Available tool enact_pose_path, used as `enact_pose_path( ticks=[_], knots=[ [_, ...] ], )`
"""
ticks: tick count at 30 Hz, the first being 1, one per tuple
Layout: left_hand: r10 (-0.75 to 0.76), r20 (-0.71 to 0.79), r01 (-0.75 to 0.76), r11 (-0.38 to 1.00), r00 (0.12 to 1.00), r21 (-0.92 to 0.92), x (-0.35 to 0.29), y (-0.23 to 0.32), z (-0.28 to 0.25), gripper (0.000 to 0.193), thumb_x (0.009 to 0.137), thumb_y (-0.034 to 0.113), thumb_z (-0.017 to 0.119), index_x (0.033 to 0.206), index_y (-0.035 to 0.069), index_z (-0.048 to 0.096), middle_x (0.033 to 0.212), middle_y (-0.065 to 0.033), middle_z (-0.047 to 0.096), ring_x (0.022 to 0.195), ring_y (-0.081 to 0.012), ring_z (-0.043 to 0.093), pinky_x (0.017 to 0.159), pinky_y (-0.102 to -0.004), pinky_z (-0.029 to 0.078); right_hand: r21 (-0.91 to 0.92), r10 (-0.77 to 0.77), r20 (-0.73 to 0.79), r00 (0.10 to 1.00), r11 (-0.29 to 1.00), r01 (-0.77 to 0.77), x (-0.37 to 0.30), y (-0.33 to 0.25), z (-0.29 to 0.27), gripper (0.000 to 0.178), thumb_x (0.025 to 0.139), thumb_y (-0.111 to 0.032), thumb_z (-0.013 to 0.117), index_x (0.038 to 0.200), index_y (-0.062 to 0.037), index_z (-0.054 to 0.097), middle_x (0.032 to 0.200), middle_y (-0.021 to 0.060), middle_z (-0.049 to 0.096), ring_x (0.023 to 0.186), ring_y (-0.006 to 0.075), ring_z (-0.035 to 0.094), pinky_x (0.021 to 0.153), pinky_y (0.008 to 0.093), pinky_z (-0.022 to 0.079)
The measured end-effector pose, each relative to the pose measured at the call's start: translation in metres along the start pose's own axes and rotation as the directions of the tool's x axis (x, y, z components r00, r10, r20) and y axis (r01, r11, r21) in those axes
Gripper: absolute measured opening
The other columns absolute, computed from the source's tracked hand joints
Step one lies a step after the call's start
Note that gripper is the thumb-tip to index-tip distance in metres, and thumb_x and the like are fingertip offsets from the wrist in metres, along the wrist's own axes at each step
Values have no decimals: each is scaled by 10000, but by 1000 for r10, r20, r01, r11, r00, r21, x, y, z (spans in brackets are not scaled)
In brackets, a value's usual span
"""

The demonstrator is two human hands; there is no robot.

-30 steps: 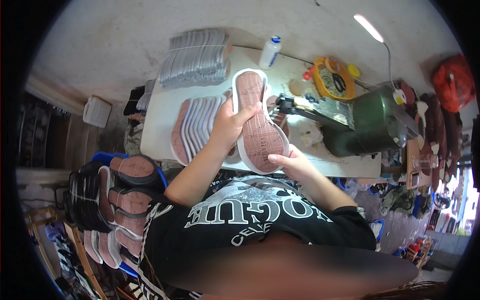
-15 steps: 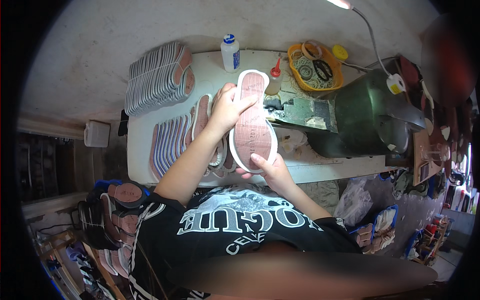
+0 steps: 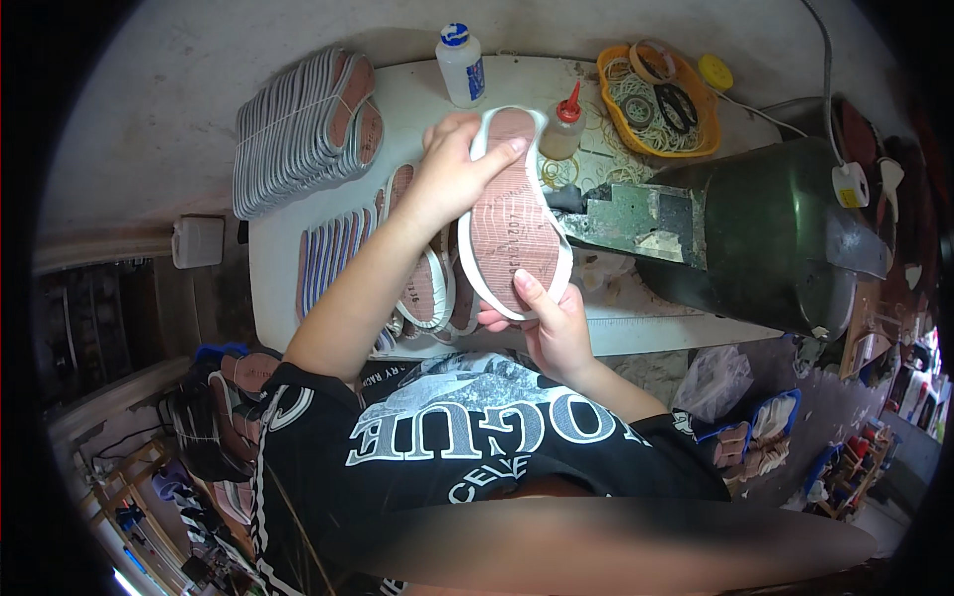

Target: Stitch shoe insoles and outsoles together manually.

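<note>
I hold a pinkish-brown shoe insole [image 3: 502, 233] with a white rim, toe and heel pointing away from and toward me, above the table. At its far end, my left hand [image 3: 449, 164] grips the left edge, thumb on the face and fingers behind. My right hand [image 3: 559, 323] pinches the near end, its thumb on the face and the other fingers partly hidden underneath. Below my left forearm lie white-rimmed insoles [image 3: 425, 288], partly covered. To the right, close to the held insole, is the flat green arm [image 3: 626, 226] of a machine.
A tied bundle of insoles [image 3: 288, 134] and a row of insoles [image 3: 328, 268] occupy the left of the white table [image 3: 412, 94]. Behind my hands are a blue-capped bottle [image 3: 460, 77] and a red-tipped bottle [image 3: 560, 137]. A yellow basket [image 3: 679, 150] stands near the green machine body [image 3: 770, 233].
The view has shifted, so the table things appear displaced. Both hands still hold the insole, which has tilted a little and shows more of its left rim.
</note>
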State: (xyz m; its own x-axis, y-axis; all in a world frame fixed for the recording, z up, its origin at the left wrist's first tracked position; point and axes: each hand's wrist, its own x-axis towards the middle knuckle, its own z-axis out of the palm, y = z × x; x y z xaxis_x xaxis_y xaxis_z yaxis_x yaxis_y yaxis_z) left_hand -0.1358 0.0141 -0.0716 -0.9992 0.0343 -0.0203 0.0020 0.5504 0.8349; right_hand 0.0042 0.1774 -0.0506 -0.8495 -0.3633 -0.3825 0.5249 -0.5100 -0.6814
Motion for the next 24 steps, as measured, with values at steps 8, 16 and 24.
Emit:
enact_pose_path(
  ticks=[8, 16, 24],
  knots=[
    [427, 711, -605, 796, 558, -3, 27, 32, -43, 556, 682, 480, 729, 1049, 82, 603, 1188, -105, 543, 1286, -287, 365, 1109, -523, 51, 29, 3, -14, 1000, 1000, -2, 11, -17, 17, 339, 954, -258, 500, 1112, 40, 529, 885, 153, 659, 718, 206, 675, 629, 272, 555],
    [158, 814, -464, 873, 559, 150, 40, 51, -54, 488, 708, 489, 713, 933, 71, 603, 893, -80, 580, 965, -260, 506, 1068, -472, 202, -87, -77, 31, 997, 993, 80, 10, -17, 12, 355, 953, -211, 499, 1181, 62, 508, 1008, 176, 649, 907, 221, 661, 791, 301, 539],
    [229, 720, -416, 905, 655, 90, 28, 35, -65, 425, 768, 432, 695, 901, 44, 586, 732, -52, 570, 727, -177, 521, 625, -305, 401, 41, -67, -31, 997, 997, 68, 19, -23, 17, 362, 971, -228, 478, 1175, 69, 521, 1045, 176, 640, 908, 225, 666, 761, 291, 549]
  ],
)
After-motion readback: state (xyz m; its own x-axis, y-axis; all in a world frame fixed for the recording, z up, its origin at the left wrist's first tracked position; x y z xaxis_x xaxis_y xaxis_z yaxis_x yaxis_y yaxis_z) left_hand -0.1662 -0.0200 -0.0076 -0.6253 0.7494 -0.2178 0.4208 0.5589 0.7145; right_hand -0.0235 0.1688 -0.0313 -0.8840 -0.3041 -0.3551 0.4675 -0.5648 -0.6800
